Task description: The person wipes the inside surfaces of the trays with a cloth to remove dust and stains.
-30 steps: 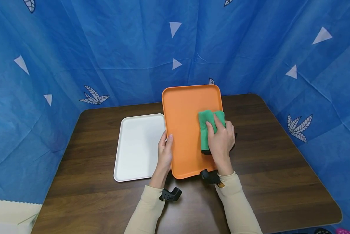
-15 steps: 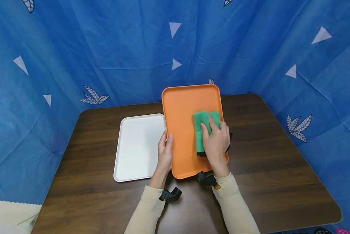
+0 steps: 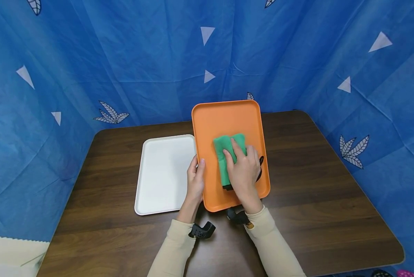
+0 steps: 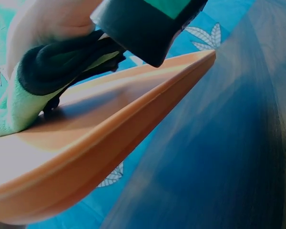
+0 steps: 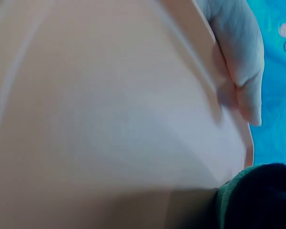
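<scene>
An orange rectangular tray (image 3: 213, 119) is held tilted up over the table, its inner face toward me. My left hand (image 3: 194, 182) grips its left rim, thumb over the edge; that thumb also shows in the right wrist view. A folded green cloth (image 3: 223, 146) with black edging lies against the tray's middle. Over it is my right hand (image 3: 244, 169), thumb and index finger spread on the cloth, holding it to the tray surface. In the left wrist view the cloth (image 4: 16, 105) bends against the tray floor, its dark edging and a black loop folded beneath the hand.
A white rectangular tray (image 3: 165, 173) lies on the dark wooden table (image 3: 317, 192) to the left, its right side partly behind the orange tray and left hand. Blue patterned curtains (image 3: 151, 57) stand behind the table and along both sides.
My right hand has slid the green cloth leftward and slightly down across the orange tray, from its right side to the middle. The left hand and both trays stay in place.
</scene>
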Motion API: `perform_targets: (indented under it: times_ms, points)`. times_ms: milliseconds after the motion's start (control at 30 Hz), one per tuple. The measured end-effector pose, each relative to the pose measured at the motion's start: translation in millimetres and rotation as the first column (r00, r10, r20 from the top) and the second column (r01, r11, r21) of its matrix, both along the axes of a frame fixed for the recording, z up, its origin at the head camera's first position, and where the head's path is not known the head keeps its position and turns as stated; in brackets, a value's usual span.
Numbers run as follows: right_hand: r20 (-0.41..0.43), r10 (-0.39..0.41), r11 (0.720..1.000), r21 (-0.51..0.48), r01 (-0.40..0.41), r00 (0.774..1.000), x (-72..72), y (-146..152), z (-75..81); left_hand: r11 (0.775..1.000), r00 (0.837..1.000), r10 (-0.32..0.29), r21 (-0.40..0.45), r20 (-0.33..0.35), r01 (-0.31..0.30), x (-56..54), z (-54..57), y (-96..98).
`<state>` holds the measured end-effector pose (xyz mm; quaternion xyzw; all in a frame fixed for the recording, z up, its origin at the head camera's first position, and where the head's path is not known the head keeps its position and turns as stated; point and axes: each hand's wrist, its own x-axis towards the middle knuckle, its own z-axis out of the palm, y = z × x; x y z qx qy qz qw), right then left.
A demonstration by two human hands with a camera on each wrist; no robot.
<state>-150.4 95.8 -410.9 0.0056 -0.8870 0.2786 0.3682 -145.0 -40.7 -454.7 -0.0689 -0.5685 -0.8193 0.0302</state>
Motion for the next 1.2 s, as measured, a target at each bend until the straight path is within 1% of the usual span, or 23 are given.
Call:
perform_targets:
  times_ms: [333, 433, 567, 700, 800, 933, 1200]
  points:
    - [-0.022, 0.037, 0.998, 0.044, -0.036, 0.999, 4.8, -15, 2.2, 1.0, 1.0, -0.006, 0.007, 0.005, 0.006, 0.3, -0.5, -0.5]
    - [-0.025, 0.052, 0.997, 0.061, -0.05, 0.998, 6.3, -20, 4.1, 1.0, 1.0, -0.007, 0.007, -0.012, 0.007, 0.3, -0.3, -0.5]
    - [-0.038, 0.08, 0.993, 0.088, -0.077, 0.996, 8.7, -28, 6.0, 1.0, 0.999, 0.01, -0.009, -0.04, -0.01, -0.1, 0.2, -0.2]
    - [-0.06, 0.104, 0.99, 0.098, -0.098, 0.993, 10.0, -33, 6.4, 0.999, 0.999, 0.031, -0.024, -0.042, -0.032, -0.7, 0.0, -0.6]
    - [-0.072, 0.106, 0.99, 0.1, -0.099, 0.992, 9.9, -34, 6.2, 0.999, 0.999, 0.038, -0.03, -0.037, -0.039, -1.3, -1.0, -1.2]
    - [-0.068, 0.105, 0.99, 0.104, -0.097, 0.992, 9.7, -34, 6.0, 0.999, 0.999, 0.039, -0.026, -0.031, -0.04, -1.7, -1.3, -1.0]
    - [-0.056, 0.103, 0.989, 0.11, -0.097, 0.993, 8.4, -28, 4.3, 1.0, 0.999, 0.017, -0.015, -0.033, -0.017, -0.1, -0.2, -0.5]
